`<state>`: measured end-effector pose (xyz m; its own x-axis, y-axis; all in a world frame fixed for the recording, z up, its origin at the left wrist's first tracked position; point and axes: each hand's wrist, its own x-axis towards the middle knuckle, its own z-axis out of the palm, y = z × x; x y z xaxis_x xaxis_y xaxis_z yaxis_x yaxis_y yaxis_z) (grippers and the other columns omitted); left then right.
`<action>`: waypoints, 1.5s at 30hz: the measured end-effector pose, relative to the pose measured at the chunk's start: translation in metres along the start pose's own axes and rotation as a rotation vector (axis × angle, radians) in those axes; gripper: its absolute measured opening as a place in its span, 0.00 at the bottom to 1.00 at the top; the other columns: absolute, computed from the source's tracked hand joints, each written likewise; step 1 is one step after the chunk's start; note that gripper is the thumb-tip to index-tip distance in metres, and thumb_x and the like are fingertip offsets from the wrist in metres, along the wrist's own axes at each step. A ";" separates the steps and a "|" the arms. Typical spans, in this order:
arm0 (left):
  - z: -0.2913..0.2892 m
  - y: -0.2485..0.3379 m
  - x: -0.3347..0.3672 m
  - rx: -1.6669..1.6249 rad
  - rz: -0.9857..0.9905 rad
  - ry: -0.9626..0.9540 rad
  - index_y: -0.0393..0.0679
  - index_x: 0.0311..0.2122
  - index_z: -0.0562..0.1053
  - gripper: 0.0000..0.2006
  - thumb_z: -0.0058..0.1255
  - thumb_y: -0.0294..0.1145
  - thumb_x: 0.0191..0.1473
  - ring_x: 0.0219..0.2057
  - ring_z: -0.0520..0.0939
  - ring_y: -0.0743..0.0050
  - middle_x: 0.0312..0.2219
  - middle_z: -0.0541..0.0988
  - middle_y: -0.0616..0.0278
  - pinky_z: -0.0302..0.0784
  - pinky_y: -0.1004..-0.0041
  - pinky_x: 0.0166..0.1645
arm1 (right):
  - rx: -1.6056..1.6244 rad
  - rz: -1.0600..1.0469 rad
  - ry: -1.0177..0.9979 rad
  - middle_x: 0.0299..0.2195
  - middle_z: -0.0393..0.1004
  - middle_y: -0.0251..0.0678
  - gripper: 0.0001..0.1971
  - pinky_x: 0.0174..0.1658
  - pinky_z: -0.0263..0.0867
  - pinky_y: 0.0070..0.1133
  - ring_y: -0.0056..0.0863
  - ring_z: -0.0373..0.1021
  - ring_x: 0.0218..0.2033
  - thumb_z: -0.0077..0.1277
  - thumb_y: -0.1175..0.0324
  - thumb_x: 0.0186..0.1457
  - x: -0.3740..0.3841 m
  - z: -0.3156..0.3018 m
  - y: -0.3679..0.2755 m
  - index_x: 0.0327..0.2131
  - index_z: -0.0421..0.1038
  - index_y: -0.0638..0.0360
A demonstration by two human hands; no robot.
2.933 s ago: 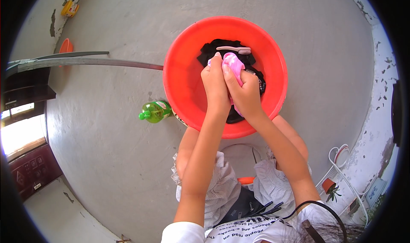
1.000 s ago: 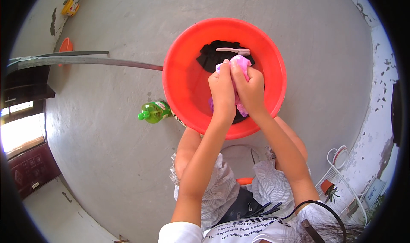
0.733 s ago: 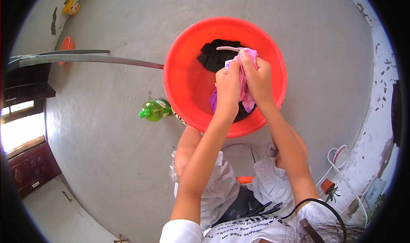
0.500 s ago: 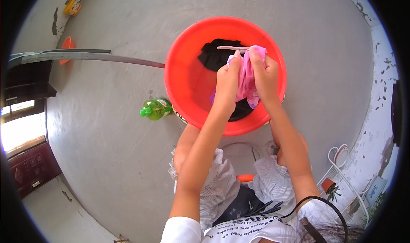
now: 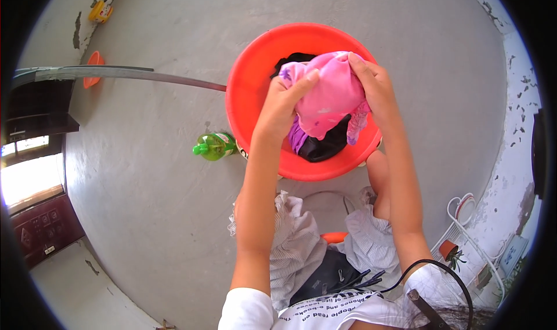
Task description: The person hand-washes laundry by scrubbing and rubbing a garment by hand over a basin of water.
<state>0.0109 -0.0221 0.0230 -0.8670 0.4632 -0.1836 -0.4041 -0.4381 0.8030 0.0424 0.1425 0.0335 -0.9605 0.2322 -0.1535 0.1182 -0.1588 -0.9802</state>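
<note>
The pink cloth [image 5: 331, 92] hangs above the red basin [image 5: 246, 104], with the fingers of the left hand [image 5: 284, 101] and right hand [image 5: 376, 92] gripping its 2 sides. It should handle as light, soft and limp, hardly fragile, perhaps slippery if wet; the gathered far edge, near each corner, looks the best hold. Compared with 0.5 s ago, the hands are farther apart, the cloth is spread wider, and the pale brush is hidden.

Green bottle [image 5: 215, 147] on grey floor [image 5: 156, 173]
</note>
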 end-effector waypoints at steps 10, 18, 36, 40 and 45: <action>-0.033 0.015 -0.011 -0.009 0.249 0.158 0.39 0.36 0.70 0.13 0.44 0.39 0.55 0.34 0.75 0.79 0.31 0.75 0.64 0.70 0.76 0.40 | -0.382 0.271 -0.644 0.30 0.73 0.33 0.18 0.35 0.65 0.20 0.21 0.68 0.30 0.58 0.61 0.43 -0.010 0.001 0.014 0.36 0.71 0.64; -0.037 0.016 -0.015 0.109 0.273 0.253 0.42 0.29 0.71 0.12 0.44 0.41 0.56 0.23 0.66 0.91 0.22 0.69 0.75 0.59 0.86 0.25 | -0.684 0.222 -0.501 0.30 0.69 0.37 0.07 0.39 0.63 0.23 0.28 0.68 0.33 0.49 0.74 0.45 -0.002 -0.012 0.042 0.31 0.69 0.64; -0.032 0.009 -0.002 0.126 0.160 0.427 0.42 0.26 0.70 0.12 0.47 0.40 0.53 0.25 0.68 0.89 0.23 0.70 0.72 0.64 0.82 0.30 | 0.414 0.053 -0.365 0.35 0.71 0.32 0.17 0.39 0.63 0.18 0.20 0.67 0.34 0.36 0.77 0.43 -0.012 -0.011 0.009 0.38 0.68 0.66; -0.021 0.002 0.002 -0.067 0.064 0.253 0.38 0.35 0.70 0.14 0.44 0.40 0.55 0.32 0.73 0.82 0.30 0.74 0.67 0.68 0.78 0.37 | 0.703 -0.002 -0.202 0.37 0.71 0.34 0.12 0.44 0.62 0.20 0.22 0.67 0.40 0.40 0.70 0.52 -0.009 -0.013 0.014 0.39 0.67 0.62; -0.013 -0.003 0.001 0.035 -0.003 0.140 0.34 0.40 0.69 0.18 0.44 0.41 0.55 0.39 0.75 0.76 0.38 0.74 0.59 0.70 0.76 0.44 | 0.585 -0.102 -0.010 0.37 0.71 0.32 0.11 0.44 0.62 0.19 0.19 0.67 0.40 0.41 0.70 0.53 0.001 -0.015 0.014 0.40 0.67 0.63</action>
<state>0.0078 -0.0302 0.0133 -0.8990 0.3515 -0.2611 -0.3982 -0.4085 0.8213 0.0467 0.1546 0.0177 -0.9623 0.2656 -0.0577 -0.1310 -0.6392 -0.7578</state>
